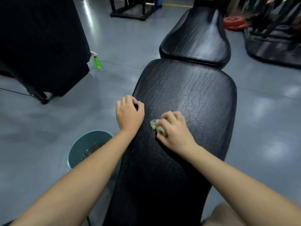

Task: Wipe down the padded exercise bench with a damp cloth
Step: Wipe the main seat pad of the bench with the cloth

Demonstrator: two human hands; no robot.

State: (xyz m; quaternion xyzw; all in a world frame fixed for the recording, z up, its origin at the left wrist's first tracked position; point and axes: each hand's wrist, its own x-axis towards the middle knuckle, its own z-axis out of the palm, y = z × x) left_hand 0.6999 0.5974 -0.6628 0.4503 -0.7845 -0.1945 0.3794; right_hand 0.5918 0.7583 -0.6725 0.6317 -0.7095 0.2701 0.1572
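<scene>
Head view: the black padded bench (187, 95) runs away down the middle. The right hand (174, 128) grips a crumpled greenish cloth (154, 124), fingers curled round it, holding it down on the pad near its left side. The left hand (129, 115) sits at the pad's left edge with its fingers curled; I cannot tell whether it clasps the edge. A teal basin (78, 152) of water stands on the floor just left of the bench, and a green spray bottle (97, 62) stands farther off.
</scene>
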